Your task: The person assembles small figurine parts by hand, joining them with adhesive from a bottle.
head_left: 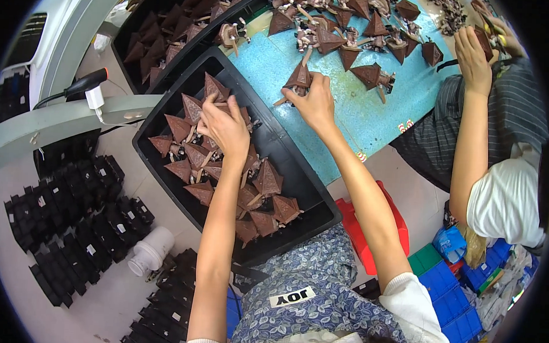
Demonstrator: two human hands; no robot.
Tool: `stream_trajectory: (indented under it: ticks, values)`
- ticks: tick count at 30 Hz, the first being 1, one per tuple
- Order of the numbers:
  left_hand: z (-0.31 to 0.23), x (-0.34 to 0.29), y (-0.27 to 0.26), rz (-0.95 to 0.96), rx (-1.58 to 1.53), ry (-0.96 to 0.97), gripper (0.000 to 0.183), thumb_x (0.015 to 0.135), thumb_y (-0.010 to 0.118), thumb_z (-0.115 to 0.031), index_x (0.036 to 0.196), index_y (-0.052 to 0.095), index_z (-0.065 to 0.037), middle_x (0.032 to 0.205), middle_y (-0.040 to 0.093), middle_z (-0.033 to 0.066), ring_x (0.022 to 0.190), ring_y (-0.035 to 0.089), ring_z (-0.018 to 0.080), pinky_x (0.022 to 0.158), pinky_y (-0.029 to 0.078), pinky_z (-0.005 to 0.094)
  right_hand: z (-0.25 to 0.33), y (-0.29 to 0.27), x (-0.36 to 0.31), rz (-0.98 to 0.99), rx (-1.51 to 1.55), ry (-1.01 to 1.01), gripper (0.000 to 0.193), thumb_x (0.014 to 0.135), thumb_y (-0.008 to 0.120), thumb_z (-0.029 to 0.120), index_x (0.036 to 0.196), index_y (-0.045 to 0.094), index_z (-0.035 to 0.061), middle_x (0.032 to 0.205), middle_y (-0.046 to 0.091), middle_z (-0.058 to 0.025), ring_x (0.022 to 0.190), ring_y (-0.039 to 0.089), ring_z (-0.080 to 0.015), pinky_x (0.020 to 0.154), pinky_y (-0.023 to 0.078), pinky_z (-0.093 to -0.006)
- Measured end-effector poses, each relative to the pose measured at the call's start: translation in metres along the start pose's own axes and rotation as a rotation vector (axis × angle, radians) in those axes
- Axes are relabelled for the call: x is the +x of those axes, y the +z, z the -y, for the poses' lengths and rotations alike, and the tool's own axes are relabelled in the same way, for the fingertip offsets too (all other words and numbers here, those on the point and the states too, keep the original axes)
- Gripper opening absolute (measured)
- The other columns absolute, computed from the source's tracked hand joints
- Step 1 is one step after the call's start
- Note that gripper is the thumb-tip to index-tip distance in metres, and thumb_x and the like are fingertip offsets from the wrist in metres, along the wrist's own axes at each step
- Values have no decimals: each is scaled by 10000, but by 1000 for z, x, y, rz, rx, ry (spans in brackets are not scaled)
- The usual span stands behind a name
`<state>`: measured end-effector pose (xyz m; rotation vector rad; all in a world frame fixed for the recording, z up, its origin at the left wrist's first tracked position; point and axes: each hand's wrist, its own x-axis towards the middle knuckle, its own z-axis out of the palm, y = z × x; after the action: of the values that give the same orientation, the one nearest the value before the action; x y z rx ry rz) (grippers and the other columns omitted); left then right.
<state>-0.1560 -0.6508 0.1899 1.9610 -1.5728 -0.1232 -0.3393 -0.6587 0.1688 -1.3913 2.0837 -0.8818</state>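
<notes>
My right hand [316,103] pinches a brown pointed figurine [299,78] with pale stick-like parts over the blue tabletop [260,65]. At the left, my left hand [225,126] is over a black plastic tray [307,191], its fingers bent round another brown pointed figurine [214,86] near the tray's far end. My fingers partly hide that piece. Below and around this hand, several similar figurines [268,178] lie side by side in the tray.
More figurines [368,78] are scattered over the table's far side. A second black tray [160,77] of brown pieces stands beyond mine. At right, a co-worker's hands [475,60] hold a brown piece. A red stool-like object [369,241] and blue bins [443,289] are below.
</notes>
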Motion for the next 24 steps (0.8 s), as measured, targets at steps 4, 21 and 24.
stream_trajectory:
  ticks: [4,21,24]
  values:
    - [-17,-23,-44,64,26,57,493,927,585,-296,1283,440,12,1187,502,175,1128,452,324,991,300,469,19,-36,-27,65,58,-35,642,699,783,301,1173,567,-74,1005,630,-210,859,636,-260,743,507,-349]
    - [-84,-45,-114,938,-1560,-1197,614,1016,316,-498,1252,485,44,1283,564,174,1193,548,293,968,474,377,111,-136,-138,303,376,184,381,820,742,281,978,622,-44,787,640,-143,664,649,-184,558,495,-308]
    - [-86,-48,-116,957,-1339,-1105,614,1016,324,-492,1255,486,50,1270,570,200,1150,578,297,932,507,376,100,-136,-135,55,292,-93,251,709,757,54,931,648,13,818,624,-89,731,616,-206,675,503,-324]
